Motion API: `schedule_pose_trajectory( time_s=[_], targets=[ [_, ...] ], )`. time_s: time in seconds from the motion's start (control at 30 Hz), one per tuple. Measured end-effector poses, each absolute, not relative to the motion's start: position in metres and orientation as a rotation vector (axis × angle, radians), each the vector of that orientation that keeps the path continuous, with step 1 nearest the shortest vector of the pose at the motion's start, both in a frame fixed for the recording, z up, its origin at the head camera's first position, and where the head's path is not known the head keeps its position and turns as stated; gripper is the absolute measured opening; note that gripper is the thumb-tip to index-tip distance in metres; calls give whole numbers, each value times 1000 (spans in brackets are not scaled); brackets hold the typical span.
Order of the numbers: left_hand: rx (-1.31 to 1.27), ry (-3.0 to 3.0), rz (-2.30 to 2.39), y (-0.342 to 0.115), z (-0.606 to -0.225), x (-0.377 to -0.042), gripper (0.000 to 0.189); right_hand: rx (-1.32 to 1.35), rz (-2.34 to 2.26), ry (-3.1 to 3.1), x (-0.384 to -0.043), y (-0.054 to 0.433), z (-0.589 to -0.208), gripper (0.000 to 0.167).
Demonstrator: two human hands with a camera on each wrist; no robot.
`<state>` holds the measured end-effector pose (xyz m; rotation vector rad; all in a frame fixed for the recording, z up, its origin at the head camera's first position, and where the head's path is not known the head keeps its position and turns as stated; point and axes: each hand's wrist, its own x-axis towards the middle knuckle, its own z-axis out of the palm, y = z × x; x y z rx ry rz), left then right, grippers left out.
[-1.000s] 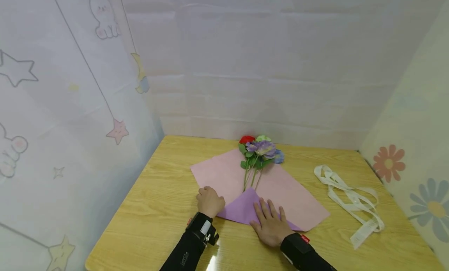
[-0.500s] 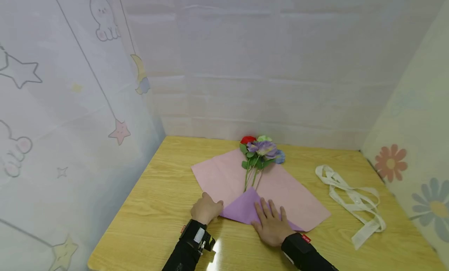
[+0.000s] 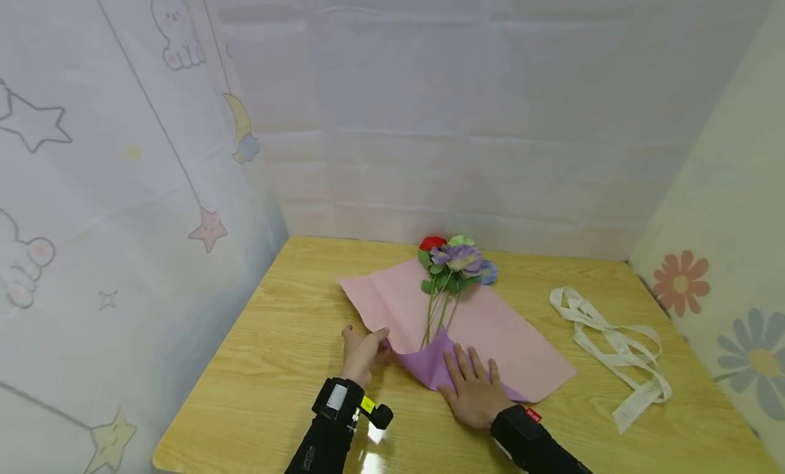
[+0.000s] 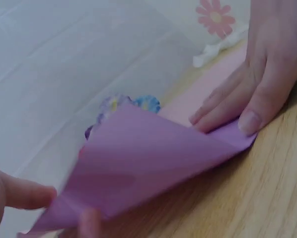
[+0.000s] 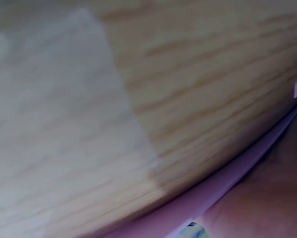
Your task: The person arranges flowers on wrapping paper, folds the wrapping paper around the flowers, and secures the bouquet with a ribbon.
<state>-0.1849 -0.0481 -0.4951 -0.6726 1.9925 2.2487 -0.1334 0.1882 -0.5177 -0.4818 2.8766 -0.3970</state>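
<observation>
A sheet of wrapping paper [image 3: 515, 344], pink inside and purple outside, lies on the table with its near edge folded up as a purple flap [image 4: 123, 158]. Artificial flowers [image 3: 463, 259] in red, purple, blue and pale green rest on it, their stems running down behind the flap. My left hand [image 3: 360, 351] pinches the paper's left edge, which is lifted and curving off the table. Fingers straight and spread, my right hand [image 3: 475, 392] presses the flap flat near the front edge. In the right wrist view only part of that hand [image 5: 262, 208] shows beside the paper.
A white ribbon [image 3: 613, 348] lies loosely looped on the right of the wooden table [image 3: 264, 351]. Printed wall sheets [image 3: 392, 120] stand behind the table and on both sides. The flower heads reach close to the table's back edge.
My left hand has taken hold of the paper's left edge and raised it, turning at the wrist. The left side of the paper now bends inward. My right hand stays in place.
</observation>
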Motion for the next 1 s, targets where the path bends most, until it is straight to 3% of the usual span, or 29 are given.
schedule_pose_trajectory(
  time_s=[0.23,0.37,0.6,0.7,0.83,1.0],
  targets=[
    [-498,2437,1921,-53,-510,-210,37,-507,-474,2885,-135,190,-532,66],
    [-247,2753,1712,-44,-509,-216,31,-506,-459,2895,-134,191,-535,67],
    [206,2873,1609,-2,-487,-205,46,-524,-494,2895,-134,189,-528,64],
    [360,2786,1500,8,-478,-195,68,-509,-505,2884,-132,186,-527,62],
    [381,2803,1204,5,-470,-180,99,-498,-470,2895,-134,184,-533,65],
    [351,2859,1121,-5,-465,-176,87,-479,-461,2975,-138,186,-536,65]
  ],
)
